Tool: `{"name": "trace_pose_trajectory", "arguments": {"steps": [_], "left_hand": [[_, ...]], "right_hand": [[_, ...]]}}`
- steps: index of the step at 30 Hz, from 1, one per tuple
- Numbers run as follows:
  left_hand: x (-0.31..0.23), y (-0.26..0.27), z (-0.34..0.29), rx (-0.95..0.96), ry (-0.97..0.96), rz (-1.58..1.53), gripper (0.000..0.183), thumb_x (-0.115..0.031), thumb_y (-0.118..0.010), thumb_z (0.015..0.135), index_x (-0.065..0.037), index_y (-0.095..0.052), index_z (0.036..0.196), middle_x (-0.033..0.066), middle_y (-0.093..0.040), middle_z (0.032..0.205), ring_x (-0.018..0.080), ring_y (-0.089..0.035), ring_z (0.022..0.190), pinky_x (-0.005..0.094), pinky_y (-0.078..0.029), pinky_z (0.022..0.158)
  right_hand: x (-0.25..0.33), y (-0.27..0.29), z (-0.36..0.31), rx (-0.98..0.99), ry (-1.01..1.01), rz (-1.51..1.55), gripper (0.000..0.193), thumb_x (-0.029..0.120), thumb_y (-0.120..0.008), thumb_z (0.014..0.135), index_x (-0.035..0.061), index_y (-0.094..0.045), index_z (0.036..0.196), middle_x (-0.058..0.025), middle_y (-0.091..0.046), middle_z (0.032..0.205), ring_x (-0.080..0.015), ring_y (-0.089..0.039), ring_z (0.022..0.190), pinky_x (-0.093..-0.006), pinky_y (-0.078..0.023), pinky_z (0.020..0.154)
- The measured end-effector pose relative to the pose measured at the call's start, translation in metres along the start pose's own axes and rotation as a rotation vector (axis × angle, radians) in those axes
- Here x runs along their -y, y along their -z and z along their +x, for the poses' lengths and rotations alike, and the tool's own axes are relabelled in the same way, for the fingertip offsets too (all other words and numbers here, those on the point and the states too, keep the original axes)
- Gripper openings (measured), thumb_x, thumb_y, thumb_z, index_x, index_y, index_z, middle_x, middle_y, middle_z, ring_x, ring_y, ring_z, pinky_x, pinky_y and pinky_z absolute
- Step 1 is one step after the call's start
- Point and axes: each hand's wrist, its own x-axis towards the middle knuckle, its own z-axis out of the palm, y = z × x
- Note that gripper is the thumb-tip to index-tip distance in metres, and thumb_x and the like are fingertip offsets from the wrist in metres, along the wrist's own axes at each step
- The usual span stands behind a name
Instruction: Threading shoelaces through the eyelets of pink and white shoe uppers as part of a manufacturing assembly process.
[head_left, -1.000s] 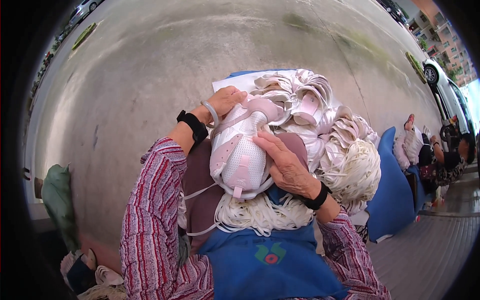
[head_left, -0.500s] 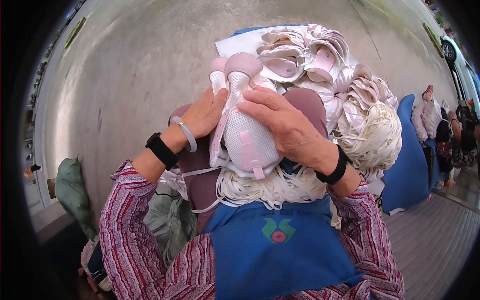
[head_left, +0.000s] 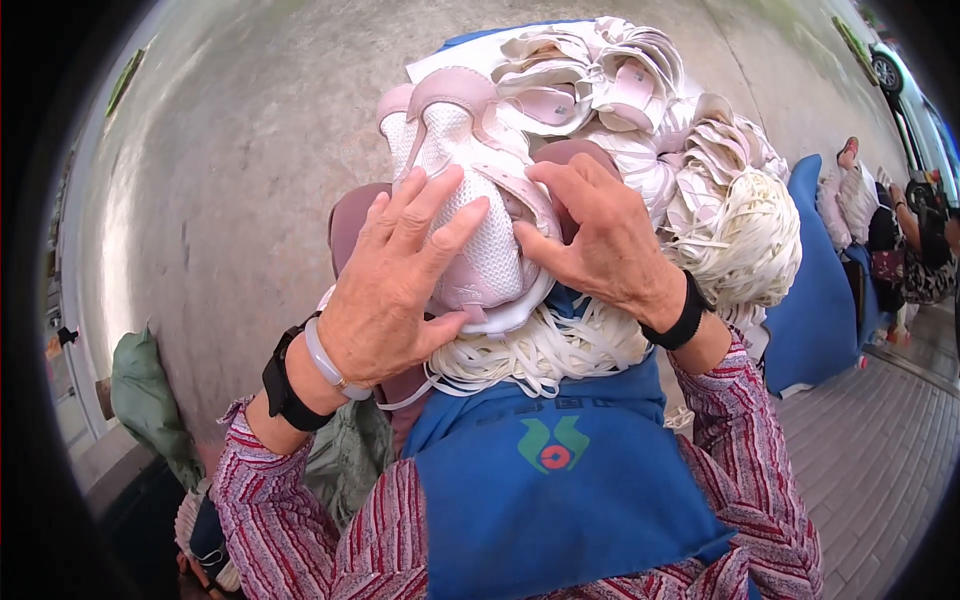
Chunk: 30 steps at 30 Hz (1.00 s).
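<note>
A white mesh shoe upper with pink trim (head_left: 455, 200) lies over my lap, on top of at least one similar piece. My left hand (head_left: 395, 270) rests on its left side with the fingers spread, the thumb by the pink tab at the near end. At its right edge, my right hand (head_left: 605, 235) has thumb and forefinger on the pink eyelet strip (head_left: 522, 190), pinching it. Under the near end sits a bundle of white laces (head_left: 540, 350), spread over my blue apron (head_left: 570, 510).
Stacked pink-and-white shoe uppers (head_left: 640, 95) lie beyond my knees on the right. Beside them is a large heap of white laces (head_left: 745, 240). A blue sheet (head_left: 815, 320) stands farther right, near other people. A green sack (head_left: 150, 400) is at the left.
My left hand has moved from the upper's left edge to lie spread across it. The right hand has shifted to the right edge, which now lifts, and the upper has turned slightly.
</note>
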Motion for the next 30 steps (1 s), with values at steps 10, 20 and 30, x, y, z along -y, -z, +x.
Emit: {"name": "trace_pose_trajectory", "arguments": {"steps": [10, 20, 30], "left_hand": [[0.0, -0.002, 0.013, -0.076, -0.055, -0.041, 0.082, -0.014, -0.077, 0.066, -0.007, -0.042, 0.14, 0.0177, -0.035, 0.147, 0.0401, -0.037, 0.132, 0.045, -0.035, 0.106], [0.076, 0.016, 0.041, -0.182, 0.367, -0.489, 0.047, -0.026, -0.055, 0.097, -0.003, -0.045, 0.136, 0.0152, -0.052, 0.132, 0.0252, -0.051, 0.12, 0.0345, -0.041, 0.101], [0.093, 0.011, 0.081, 0.025, 0.429, -0.759, 0.079, -0.048, -0.076, 0.076, 0.005, -0.049, 0.127, 0.0191, -0.059, 0.117, 0.0256, -0.057, 0.111, 0.0354, -0.045, 0.095]], "right_hand": [[0.009, 0.0, 0.015, -0.138, 0.214, -0.078, 0.012, 0.007, -0.061, 0.077, 0.0011, -0.054, 0.085, -0.0123, -0.051, 0.075, -0.0304, -0.059, 0.065, -0.0393, -0.048, 0.055], [0.009, -0.003, 0.009, 0.123, -0.063, 0.041, 0.062, 0.034, -0.073, 0.078, -0.0017, -0.053, 0.124, -0.0202, -0.054, 0.111, -0.0325, -0.053, 0.105, -0.0394, -0.044, 0.089], [0.002, -0.001, 0.008, 0.12, 0.009, 0.201, 0.068, 0.03, -0.077, 0.073, -0.0027, -0.051, 0.127, -0.0212, -0.053, 0.122, -0.0338, -0.052, 0.113, -0.0402, -0.042, 0.097]]}}
